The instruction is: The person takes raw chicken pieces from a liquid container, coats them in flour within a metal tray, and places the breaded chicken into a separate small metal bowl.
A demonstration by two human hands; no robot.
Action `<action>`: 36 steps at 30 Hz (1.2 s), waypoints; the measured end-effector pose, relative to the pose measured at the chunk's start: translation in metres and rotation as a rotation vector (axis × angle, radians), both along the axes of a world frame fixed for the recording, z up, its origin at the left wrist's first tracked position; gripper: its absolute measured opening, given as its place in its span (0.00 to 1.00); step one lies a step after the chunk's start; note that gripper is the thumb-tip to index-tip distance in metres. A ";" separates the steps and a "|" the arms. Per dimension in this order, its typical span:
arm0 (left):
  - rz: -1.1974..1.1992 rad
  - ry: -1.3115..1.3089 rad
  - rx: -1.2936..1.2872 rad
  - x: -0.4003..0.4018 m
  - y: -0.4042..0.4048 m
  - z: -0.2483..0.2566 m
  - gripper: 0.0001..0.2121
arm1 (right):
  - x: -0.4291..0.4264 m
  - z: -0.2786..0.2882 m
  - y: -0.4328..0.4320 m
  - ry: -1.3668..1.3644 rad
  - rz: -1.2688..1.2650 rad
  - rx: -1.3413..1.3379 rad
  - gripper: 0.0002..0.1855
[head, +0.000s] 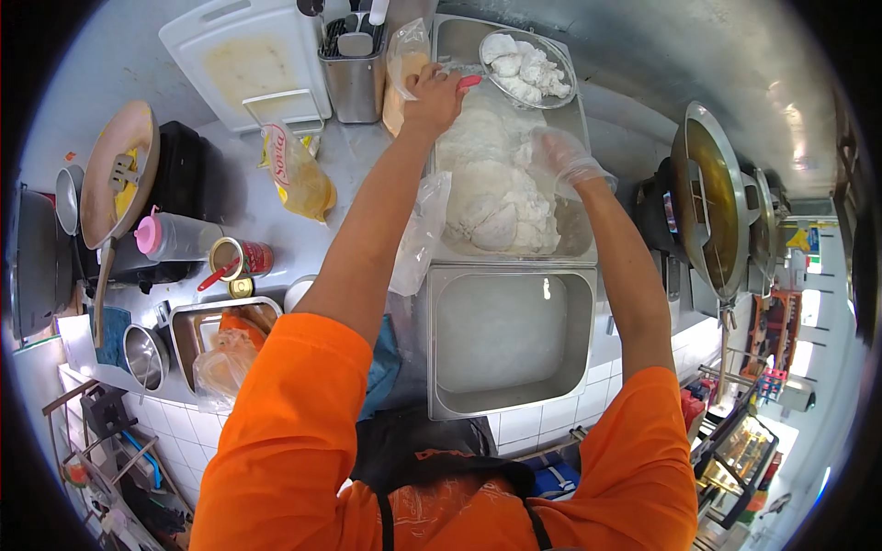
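My bare left hand [437, 96] grips a small red handle [470, 81] over the far left part of a steel pan [584, 206]. The far end of that utensil is hard to make out. White flour [475, 138] fills much of the pan, and lumpy flour-coated pieces [499, 217] lie in its near half. My right hand [561, 155], in a clear plastic glove, is at the pan's right side by the flour; its fingertips are blurred. A round bowl [488, 60] of floured pieces [527, 65] sits in the pan's far right corner.
A second steel pan [510, 406] adjoins the near side. Left stand a bag of orange-tan crumbs [412, 65], an oil pouch [303, 182], an open can [256, 258], a frying pan [96, 186] and a utensil holder [351, 86]. Right, a wok of oil [720, 206] stands beyond my arm.
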State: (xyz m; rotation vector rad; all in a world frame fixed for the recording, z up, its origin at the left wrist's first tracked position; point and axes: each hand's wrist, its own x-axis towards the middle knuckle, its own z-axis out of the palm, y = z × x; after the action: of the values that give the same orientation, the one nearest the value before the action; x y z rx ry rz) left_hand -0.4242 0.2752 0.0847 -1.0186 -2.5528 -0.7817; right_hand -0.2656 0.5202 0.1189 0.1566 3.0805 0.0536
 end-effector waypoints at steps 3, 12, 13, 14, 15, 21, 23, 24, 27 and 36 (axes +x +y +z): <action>-0.008 -0.010 -0.006 0.000 0.003 0.002 0.14 | 0.002 0.000 0.003 -0.065 0.059 0.007 0.12; 0.004 -0.005 -0.010 -0.001 -0.002 -0.002 0.14 | -0.031 0.121 -0.020 -0.050 -0.084 -0.336 0.11; 0.004 -0.007 -0.011 -0.001 0.000 0.000 0.14 | -0.034 0.121 -0.017 0.040 -0.097 -0.436 0.11; 0.004 -0.006 -0.014 0.000 0.000 0.001 0.14 | -0.039 0.122 -0.014 0.131 -0.098 -0.534 0.11; 0.007 -0.005 -0.021 0.000 -0.001 -0.001 0.14 | -0.047 0.125 -0.026 0.171 -0.233 -0.349 0.10; 0.000 -0.004 0.012 -0.004 -0.004 -0.002 0.14 | -0.040 0.063 -0.023 0.060 0.033 -0.194 0.12; 0.011 -0.012 -0.018 -0.002 -0.004 -0.002 0.13 | -0.031 0.044 -0.029 -0.060 -0.023 -0.154 0.13; 0.009 -0.005 -0.029 0.001 0.001 -0.001 0.13 | -0.020 0.027 -0.022 -0.223 0.050 -0.008 0.14; 0.012 -0.016 -0.036 -0.001 -0.004 -0.004 0.13 | 0.015 0.007 -0.039 -0.629 0.047 0.002 0.26; -0.019 -0.028 0.028 0.003 0.013 0.006 0.15 | 0.090 -0.054 0.004 -0.364 -0.121 0.016 0.25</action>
State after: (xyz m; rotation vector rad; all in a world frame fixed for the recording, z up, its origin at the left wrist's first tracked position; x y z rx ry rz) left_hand -0.4207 0.2879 0.0909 -1.0310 -2.5522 -0.8403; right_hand -0.1758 0.5238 0.0651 0.2980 2.7030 0.0896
